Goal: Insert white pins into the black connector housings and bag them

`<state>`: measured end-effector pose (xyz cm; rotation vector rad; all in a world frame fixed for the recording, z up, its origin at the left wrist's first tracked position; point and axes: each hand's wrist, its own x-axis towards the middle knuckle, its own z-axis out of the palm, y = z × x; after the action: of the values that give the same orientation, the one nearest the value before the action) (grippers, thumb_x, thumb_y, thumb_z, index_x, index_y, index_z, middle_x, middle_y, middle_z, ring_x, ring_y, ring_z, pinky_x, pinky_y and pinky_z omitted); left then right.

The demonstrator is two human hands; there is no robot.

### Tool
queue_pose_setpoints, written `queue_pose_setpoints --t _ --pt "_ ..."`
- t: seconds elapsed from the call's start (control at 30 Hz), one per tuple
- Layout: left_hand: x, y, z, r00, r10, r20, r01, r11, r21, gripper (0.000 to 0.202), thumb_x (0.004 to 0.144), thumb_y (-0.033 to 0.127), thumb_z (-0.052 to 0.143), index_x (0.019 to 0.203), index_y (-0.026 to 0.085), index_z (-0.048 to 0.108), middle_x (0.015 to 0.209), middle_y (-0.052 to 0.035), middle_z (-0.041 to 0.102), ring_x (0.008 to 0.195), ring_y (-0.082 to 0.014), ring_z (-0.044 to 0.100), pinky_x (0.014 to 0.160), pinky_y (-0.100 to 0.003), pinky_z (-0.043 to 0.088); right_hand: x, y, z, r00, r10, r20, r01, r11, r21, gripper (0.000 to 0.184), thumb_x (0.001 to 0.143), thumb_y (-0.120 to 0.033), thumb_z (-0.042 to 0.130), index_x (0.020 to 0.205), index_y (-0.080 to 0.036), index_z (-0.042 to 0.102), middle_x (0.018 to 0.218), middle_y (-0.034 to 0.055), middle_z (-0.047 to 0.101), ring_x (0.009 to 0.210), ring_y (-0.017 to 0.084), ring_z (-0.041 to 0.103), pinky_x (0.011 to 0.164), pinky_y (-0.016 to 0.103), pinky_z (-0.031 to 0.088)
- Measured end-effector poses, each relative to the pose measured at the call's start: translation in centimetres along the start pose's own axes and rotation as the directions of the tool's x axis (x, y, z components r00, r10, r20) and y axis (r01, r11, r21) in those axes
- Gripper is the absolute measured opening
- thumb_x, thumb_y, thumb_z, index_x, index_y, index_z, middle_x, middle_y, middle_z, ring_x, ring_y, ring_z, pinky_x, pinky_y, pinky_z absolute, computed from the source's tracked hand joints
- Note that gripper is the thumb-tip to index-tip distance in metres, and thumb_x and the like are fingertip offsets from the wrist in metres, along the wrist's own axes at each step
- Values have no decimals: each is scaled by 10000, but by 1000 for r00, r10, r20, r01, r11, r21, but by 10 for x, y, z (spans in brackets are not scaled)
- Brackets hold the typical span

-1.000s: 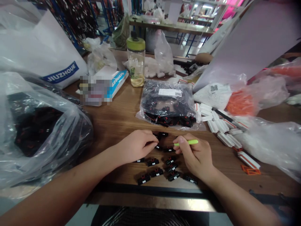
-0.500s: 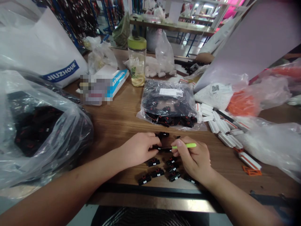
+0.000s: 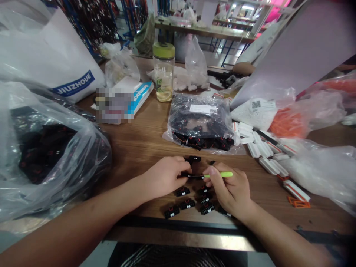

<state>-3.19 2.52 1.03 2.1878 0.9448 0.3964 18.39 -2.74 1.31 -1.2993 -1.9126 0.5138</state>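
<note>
Head view: on the tabletop, the clear bag of black parts serves as landmark. Just on its near side, the left hand has its fingers pinched on a black connector. Beside it, also nearer than the bag, the right hand grasps a green tool between thumb and fingers, its tip end toward the connector; whether they touch, I cannot tell. Loose connectors with white dots lie farther out on the bag's near side. White parts lie right of the bag; a bottle stands behind its left corner, and an open sack is well to its left.
</note>
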Motion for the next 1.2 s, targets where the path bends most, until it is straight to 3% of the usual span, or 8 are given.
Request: queue_pose_setpoints --t 0.2,0.37,0.53,1.2 --pt "1 -1 1 1000 2 -1 -2 1000 -2 153 812 108 670 940 180 716 847 -12 648 671 -129 613 643 -250 487 7 -10 1 999 18 40 -14 995 -98 321 999 -270 467 707 -206 584 590 -16 611 516 111 580 550 262 441" --pt "0 3 0 1000 -18 -10 18 1000 -2 153 817 106 666 937 187 713 860 -15 657 673 -133 619 641 -252 491 6 -7 3 995 95 29 -94 995 -31 294 1006 -296 475 773 -203 628 615 -16 644 508 107 595 541 256 460" --pt "1 3 0 1000 -20 -13 20 1000 -3 143 799 90 677 907 178 710 834 -8 644 678 -132 622 642 -249 485 0 -4 2 997 64 -52 -62 997 37 244 995 -253 504 810 -205 655 651 -23 669 547 101 642 570 243 479" --pt "1 2 -1 1000 -26 -2 26 999 -28 157 802 91 664 921 181 713 852 -14 647 689 -138 629 651 -253 497 1 -3 3 999 30 -23 -29 999 18 258 989 -236 502 781 -205 650 661 -20 668 533 99 626 554 257 468"
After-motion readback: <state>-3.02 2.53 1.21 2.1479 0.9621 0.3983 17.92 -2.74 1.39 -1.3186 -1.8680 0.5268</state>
